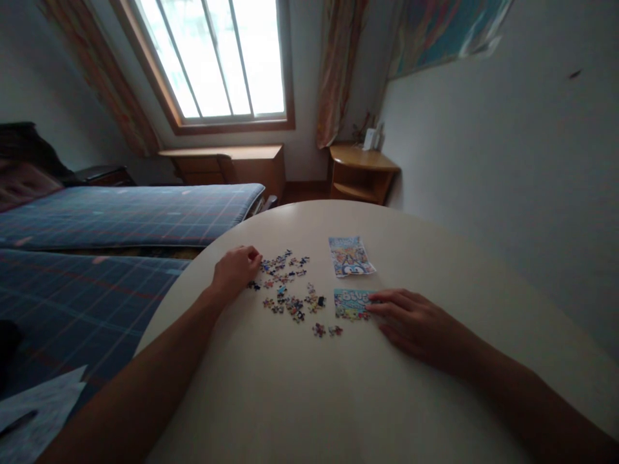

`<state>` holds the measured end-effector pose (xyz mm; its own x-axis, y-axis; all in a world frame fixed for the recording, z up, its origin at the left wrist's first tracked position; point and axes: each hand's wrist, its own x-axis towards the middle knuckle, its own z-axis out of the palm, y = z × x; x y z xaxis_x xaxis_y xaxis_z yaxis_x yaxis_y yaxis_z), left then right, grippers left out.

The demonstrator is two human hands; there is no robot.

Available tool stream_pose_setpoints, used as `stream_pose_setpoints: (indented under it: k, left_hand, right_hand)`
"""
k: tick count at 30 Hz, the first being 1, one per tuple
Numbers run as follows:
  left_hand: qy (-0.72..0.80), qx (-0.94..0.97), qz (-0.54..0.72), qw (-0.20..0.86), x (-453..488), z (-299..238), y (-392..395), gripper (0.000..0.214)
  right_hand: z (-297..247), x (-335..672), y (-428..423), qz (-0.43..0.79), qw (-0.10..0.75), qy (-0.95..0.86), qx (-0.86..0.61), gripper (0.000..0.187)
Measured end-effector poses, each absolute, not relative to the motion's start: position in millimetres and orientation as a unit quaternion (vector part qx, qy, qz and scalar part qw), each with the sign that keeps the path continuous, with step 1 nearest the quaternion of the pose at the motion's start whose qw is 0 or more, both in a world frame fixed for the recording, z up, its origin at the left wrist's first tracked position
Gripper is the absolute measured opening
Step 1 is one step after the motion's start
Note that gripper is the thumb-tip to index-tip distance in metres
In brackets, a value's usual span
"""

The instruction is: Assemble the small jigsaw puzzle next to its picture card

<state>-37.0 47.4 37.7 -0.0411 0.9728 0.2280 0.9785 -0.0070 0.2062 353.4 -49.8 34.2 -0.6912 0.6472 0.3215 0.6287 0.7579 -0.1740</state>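
On the left of the table, my left hand [236,267] rests with its fingers curled at the edge of a spread of loose jigsaw pieces [294,306]. What its fingertips hold, if anything, is hidden. My right hand [411,319] lies with fingers stretched out, the tips touching the right edge of a joined jigsaw section [351,304] with a light blue top and pale lettering. Two jigsaw pieces [326,330] lie just below that section, near its left corner. Behind it is a printed picture sheet [352,258] showing a blue cartoon character, its right corner slightly raised.
The round cream table [309,393] fills the foreground. A bed with a blue checked cover [145,212] stands to the left, and papers with a pen [43,406] lie at lower left. A white wall [507,180] runs along the right. A wooden corner shelf [362,158] stands behind.
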Motion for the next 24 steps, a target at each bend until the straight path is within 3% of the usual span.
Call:
stream_pose_setpoints:
  k: [16, 24]
  left_hand:
    - [-0.705, -0.690, -0.161, -0.019, -45, 39, 45, 0.029]
    - [-0.669, -0.725, -0.155, -0.044, -61, 36, 42, 0.055]
  right_hand:
    - [34, 354, -48, 0.032, 0.186, -0.921, -0.340, 0.032]
    - [37, 354, -46, 0.035, 0.184, -0.923, -0.335, 0.032]
